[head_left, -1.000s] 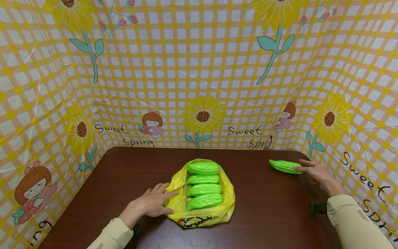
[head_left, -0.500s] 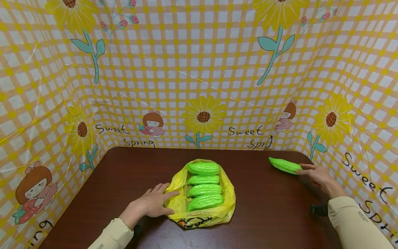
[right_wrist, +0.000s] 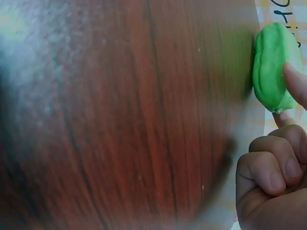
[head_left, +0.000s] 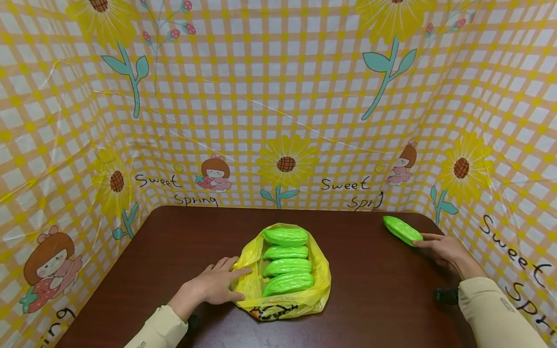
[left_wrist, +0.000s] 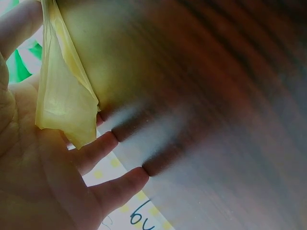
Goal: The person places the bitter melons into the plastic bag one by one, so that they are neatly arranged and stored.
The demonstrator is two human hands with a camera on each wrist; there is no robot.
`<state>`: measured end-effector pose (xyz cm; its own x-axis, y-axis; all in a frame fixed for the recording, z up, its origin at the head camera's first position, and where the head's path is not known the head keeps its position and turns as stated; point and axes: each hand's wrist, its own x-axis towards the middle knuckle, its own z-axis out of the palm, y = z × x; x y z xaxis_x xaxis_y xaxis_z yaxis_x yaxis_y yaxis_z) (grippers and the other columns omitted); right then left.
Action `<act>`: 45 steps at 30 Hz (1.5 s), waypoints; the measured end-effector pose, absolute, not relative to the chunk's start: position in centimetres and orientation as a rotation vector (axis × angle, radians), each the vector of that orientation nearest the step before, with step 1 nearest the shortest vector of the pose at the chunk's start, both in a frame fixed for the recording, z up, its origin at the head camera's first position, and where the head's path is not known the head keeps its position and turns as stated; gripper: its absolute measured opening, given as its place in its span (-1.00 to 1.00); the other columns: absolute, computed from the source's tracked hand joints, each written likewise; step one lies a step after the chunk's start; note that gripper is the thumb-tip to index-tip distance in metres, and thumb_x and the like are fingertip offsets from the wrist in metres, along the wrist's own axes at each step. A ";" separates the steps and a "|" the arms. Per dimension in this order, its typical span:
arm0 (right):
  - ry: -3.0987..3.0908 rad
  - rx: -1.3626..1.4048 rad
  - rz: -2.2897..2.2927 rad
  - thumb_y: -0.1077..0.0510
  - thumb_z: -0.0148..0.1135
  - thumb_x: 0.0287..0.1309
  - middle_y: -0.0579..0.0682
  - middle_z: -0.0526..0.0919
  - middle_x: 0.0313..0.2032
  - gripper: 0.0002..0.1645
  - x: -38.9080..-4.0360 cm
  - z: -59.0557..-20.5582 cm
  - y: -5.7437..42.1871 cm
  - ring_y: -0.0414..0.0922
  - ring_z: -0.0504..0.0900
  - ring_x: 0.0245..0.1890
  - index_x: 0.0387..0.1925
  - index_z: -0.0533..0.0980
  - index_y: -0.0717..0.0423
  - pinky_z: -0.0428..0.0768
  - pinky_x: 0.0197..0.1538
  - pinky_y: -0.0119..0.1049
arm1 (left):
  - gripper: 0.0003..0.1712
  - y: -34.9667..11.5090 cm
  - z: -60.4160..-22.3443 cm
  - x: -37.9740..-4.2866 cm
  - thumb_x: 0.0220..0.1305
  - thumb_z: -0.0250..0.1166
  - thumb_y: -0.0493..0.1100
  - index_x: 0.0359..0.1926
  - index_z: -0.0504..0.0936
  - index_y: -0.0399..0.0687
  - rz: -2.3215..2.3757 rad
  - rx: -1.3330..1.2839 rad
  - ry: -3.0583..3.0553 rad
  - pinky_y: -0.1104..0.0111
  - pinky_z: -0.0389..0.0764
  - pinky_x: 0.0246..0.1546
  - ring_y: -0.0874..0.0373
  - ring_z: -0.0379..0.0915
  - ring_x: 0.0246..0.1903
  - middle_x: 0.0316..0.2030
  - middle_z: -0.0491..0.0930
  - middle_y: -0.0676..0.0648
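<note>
A yellow plastic bag [head_left: 324, 275] lies spread on the table with its mouth up, and several bright green bitter melons [head_left: 288, 284] sit in a column inside it. My left hand [head_left: 213, 284] rests at the bag's left edge with fingers spread and straight. In the left wrist view a flap of the bag [left_wrist: 67, 96] hangs across the palm side of that hand. Far to the right, my right hand [head_left: 446, 249] pinches the near end of a single bitter melon [head_left: 401, 230] between thumb and index finger. Its other fingers [right_wrist: 264, 165] are curled and hold nothing.
The dark brown wooden table [head_left: 357, 299] carries everything. A checked yellow cloth [head_left: 278, 96] with printed sunflowers stands as walls at the back and both sides. The single melon lies close to the table's far right corner.
The single bitter melon has turned, its far tip swinging away from me and slightly right, while my right thumb and index finger closed on its near end. My left hand stays put.
</note>
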<state>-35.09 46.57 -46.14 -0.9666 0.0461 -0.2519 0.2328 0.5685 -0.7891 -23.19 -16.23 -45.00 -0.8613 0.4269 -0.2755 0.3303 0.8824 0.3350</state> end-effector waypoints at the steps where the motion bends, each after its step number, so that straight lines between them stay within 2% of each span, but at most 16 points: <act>1: 2.589 0.220 -1.369 -0.14 0.33 0.28 -0.29 0.10 -0.77 0.13 -35.1 -46.2 46.6 -0.30 0.07 -0.76 0.55 -0.03 0.36 0.33 -0.60 -0.32 | -0.22 -16.2 -45.0 -23.2 0.30 0.32 0.26 0.49 0.30 0.38 0.395 0.564 2.709 -0.31 0.04 0.39 -0.19 -0.08 0.54 0.56 -0.02 -0.16; 14: 2.547 0.170 -1.436 -0.08 0.32 0.31 -0.30 0.09 -0.77 0.10 -34.4 -46.0 46.6 -0.31 0.08 -0.74 0.51 -0.02 0.48 0.32 -0.59 -0.33 | -0.22 -16.1 -45.0 -23.2 0.31 0.32 0.26 0.49 0.30 0.38 0.383 0.561 2.716 -0.29 0.05 0.40 -0.19 -0.07 0.54 0.56 -0.02 -0.16; 33: 2.562 0.046 -1.356 -0.21 0.26 0.33 -0.28 0.08 -0.75 0.12 -34.5 -44.8 46.0 -0.29 0.03 -0.74 0.55 -0.04 0.35 0.32 -0.60 -0.30 | -0.22 -16.2 -45.0 -23.3 0.31 0.32 0.26 0.49 0.30 0.39 0.381 0.566 2.713 -0.30 0.05 0.40 -0.19 -0.08 0.54 0.56 -0.02 -0.16; 45: 2.514 -0.091 -1.398 -0.13 0.24 0.37 -0.25 0.09 -0.75 0.04 -34.5 -43.4 44.0 -0.26 -0.02 -0.72 0.55 -0.01 0.36 0.22 -0.61 -0.24 | -0.22 -16.2 -44.9 -23.2 0.31 0.32 0.26 0.49 0.31 0.37 0.387 0.571 2.714 -0.30 0.05 0.39 -0.19 -0.08 0.54 0.56 -0.01 -0.16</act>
